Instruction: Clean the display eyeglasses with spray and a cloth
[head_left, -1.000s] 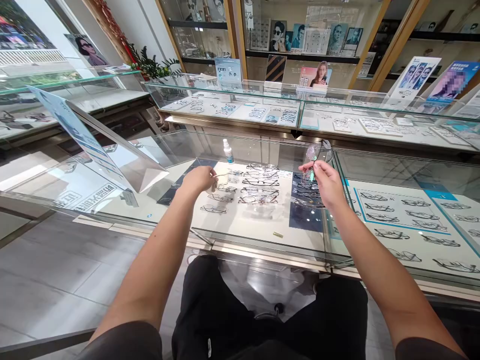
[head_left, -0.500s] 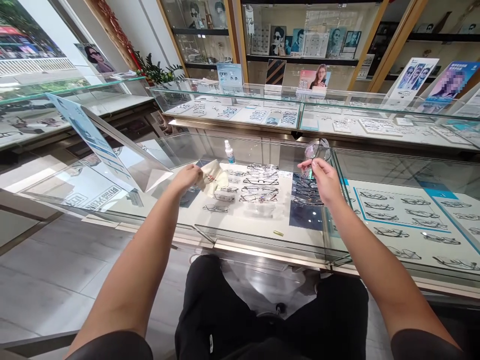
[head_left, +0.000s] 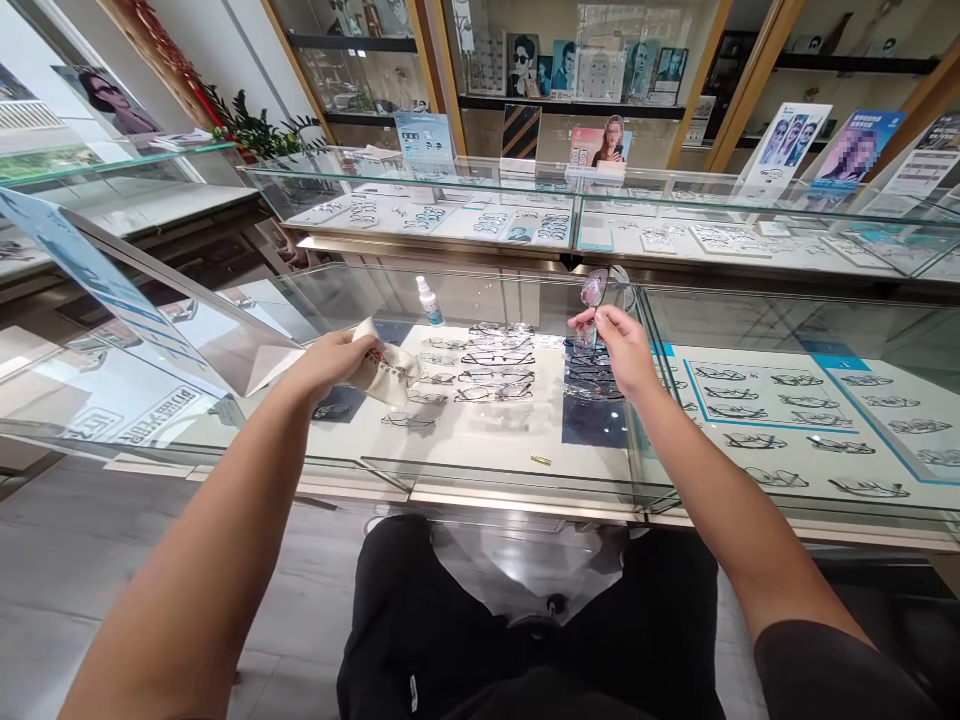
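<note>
Over the left part of the glass counter [head_left: 480, 480], my left hand [head_left: 334, 362] pinches a cream cleaning cloth [head_left: 386, 377] with dark and red print, which hangs down from my fingers. My right hand [head_left: 621, 345] is closed on a pair of eyeglasses [head_left: 596, 288], raised above the counter with its lenses upward. Several rows of eyeglasses [head_left: 495, 377] lie on the white surface between my hands. A white spray bottle [head_left: 429, 302] with a blue label stands behind the cloth. Below my right hand, more dark frames [head_left: 589, 375] rest on a navy panel [head_left: 592, 428].
A tilted blue advertising board [head_left: 112, 270] stands on the left. A small yellow-green item [head_left: 541, 460] lies near the counter's front. Further frames [head_left: 754, 441] fill the right section. Behind runs a second glass showcase [head_left: 450, 222], with upright display cards [head_left: 784, 150] on top.
My left hand has moved left and a little toward me with the cloth. My right hand still holds the eyeglasses, now turned slightly. The view has shifted to the right.
</note>
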